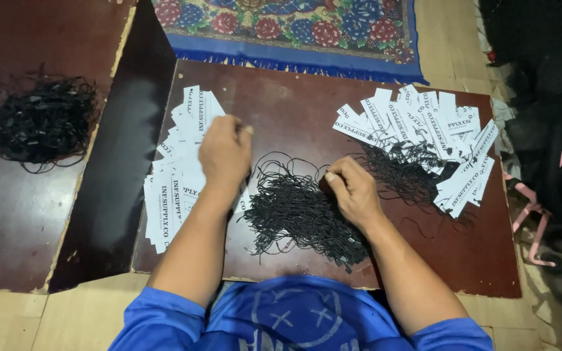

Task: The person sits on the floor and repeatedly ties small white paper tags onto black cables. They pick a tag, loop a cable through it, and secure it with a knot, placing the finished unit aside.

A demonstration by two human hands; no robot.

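**Two hands at a board of tags and cords**

A dark brown board (281, 104) lies on a pale floor (8, 318), its near edge chipped and its far edge meeting the blue fringe of a flowered rug (294, 26). A second brown board (14, 214) lies to the left, carrying its own heap of black cords (40, 120), with a dark panel (121, 156) sloping between the two boards.

The left hand (224, 153) is curled, fingers pressed together near the thumb; it seems to pinch a white tag, though the fingertips are turned away and I cannot tell for sure. Beneath and to the left of this grip spreads a stack of white tags (173, 188), reaching almost to the board's left edge.

The right hand (354, 188) is closed in a pinch on black cord at the top right of the cord pile (300, 214), which lies between the two hands and toward the body. Beyond and to the right of that grip, a fan of strung tags (424, 127) runs close to the board's right edge.

Bare board shows beyond both hands, toward the rug, and near the right front corner. Dark cloth (541, 97) and pink pieces (535, 221) crowd the floor right of the board.
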